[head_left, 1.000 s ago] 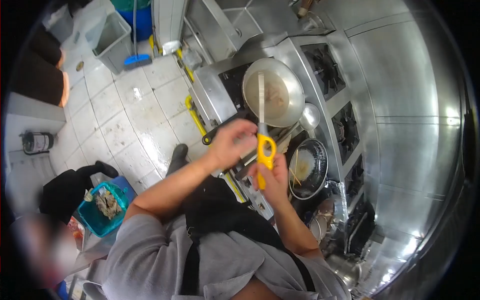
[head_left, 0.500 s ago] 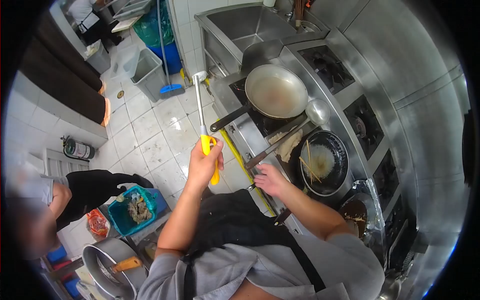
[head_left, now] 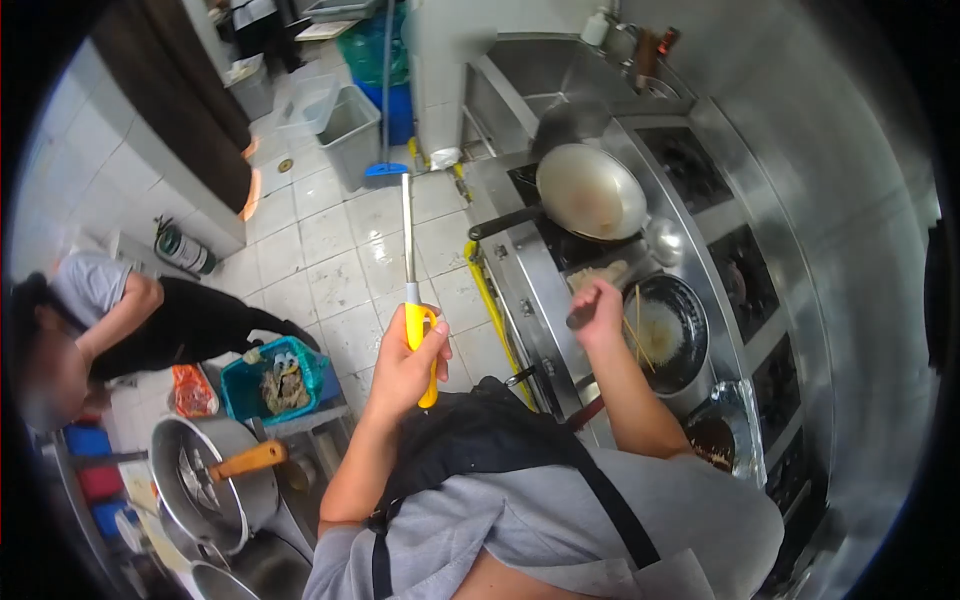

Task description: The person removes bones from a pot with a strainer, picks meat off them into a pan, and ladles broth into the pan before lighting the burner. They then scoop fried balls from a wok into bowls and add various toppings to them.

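My left hand (head_left: 408, 368) is closed around the yellow handle of a long gas lighter (head_left: 413, 320), its metal tube pointing up and away over the floor. At the stove, my right hand (head_left: 600, 312) grips the dark handle end of a ladle (head_left: 664, 242). The ladle's bowl, slightly blurred, is beside a large light-coloured frying pan (head_left: 590, 190) with cloudy residue inside. Below it, a black pan (head_left: 680, 345) holds a little liquid and a pair of chopsticks (head_left: 637, 325). A crumpled beige cloth (head_left: 605, 272) lies between the pans, partly behind my right hand.
Burners (head_left: 742, 270) line the stove's back, with a sink (head_left: 530, 75) beyond. A foil-edged container (head_left: 735, 425) stands near my right elbow. Left are a teal bin (head_left: 262, 380), large pots (head_left: 235, 505) and a co-worker (head_left: 120, 300) bending. A broom (head_left: 388, 165) and grey tubs stand ahead.
My right hand has gone from open beside the ladle handle to closed around it. The view has shifted, while the lighter stays in my left hand. The co-worker leans further into view.
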Demonstrator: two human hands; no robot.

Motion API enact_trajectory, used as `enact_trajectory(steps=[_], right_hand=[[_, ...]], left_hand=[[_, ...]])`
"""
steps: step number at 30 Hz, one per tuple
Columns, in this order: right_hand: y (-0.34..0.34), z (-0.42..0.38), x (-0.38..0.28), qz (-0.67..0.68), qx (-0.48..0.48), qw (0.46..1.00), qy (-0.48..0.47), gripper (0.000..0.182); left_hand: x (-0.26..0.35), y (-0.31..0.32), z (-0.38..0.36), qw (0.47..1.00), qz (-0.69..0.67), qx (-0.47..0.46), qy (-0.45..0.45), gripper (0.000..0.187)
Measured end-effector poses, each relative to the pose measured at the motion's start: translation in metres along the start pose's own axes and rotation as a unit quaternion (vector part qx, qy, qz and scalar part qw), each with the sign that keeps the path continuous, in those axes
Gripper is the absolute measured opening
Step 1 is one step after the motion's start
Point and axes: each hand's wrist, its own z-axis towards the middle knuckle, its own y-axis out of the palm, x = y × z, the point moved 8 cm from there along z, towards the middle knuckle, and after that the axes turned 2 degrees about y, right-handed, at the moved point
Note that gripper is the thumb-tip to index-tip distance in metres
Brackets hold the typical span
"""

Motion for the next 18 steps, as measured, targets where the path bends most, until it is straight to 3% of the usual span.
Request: enact_trajectory(steps=[4, 6, 7, 8, 11, 12, 14, 15, 18], right_hand=[[-0.006, -0.056, 0.017, -0.159, 0.039, 0.985, -0.059, 0.028], [-0.003, -0.069, 0.023, -0.239, -0.009, 0.97, -0.042, 0.036], [0.017, -0.089, 0.019, -0.313, -0.007, 0.945, -0.093, 0.041], [0.027, -0.094, 0.019, -0.32, -0.073, 0.941, -0.081, 0.041], [0.046, -0.107, 0.023, -0.352, -0.178, 0.915, -0.088, 0.012], [0.05, -0.107, 0.027, -0.378, -0.216, 0.897, -0.08, 0.013], [0.054, -0.114, 0.043, -0.423, -0.255, 0.869, -0.026, 0.014], [0.057, -0.117, 0.048, -0.426, -0.268, 0.864, -0.016, 0.014], [0.06, -0.121, 0.086, -0.475, -0.327, 0.813, 0.077, 0.014]], left_hand=[[0.025, -0.01, -0.047, 1.0, 0.02, 0.021, -0.007, 0.03], [0.05, -0.016, -0.078, 0.999, 0.047, 0.015, -0.01, 0.036], [0.071, -0.018, -0.093, 0.997, 0.077, 0.002, 0.008, 0.038], [0.088, -0.026, -0.107, 0.994, 0.09, 0.012, 0.061, 0.031], [0.139, -0.057, -0.168, 0.978, 0.135, 0.089, 0.134, 0.033], [0.154, -0.068, -0.193, 0.966, 0.164, 0.125, 0.156, 0.034], [0.189, -0.094, -0.259, 0.911, 0.249, 0.275, 0.183, 0.037], [0.2, -0.109, -0.294, 0.855, 0.31, 0.366, 0.2, 0.038], [0.227, -0.13, -0.402, 0.628, 0.48, 0.584, 0.183, 0.037]])
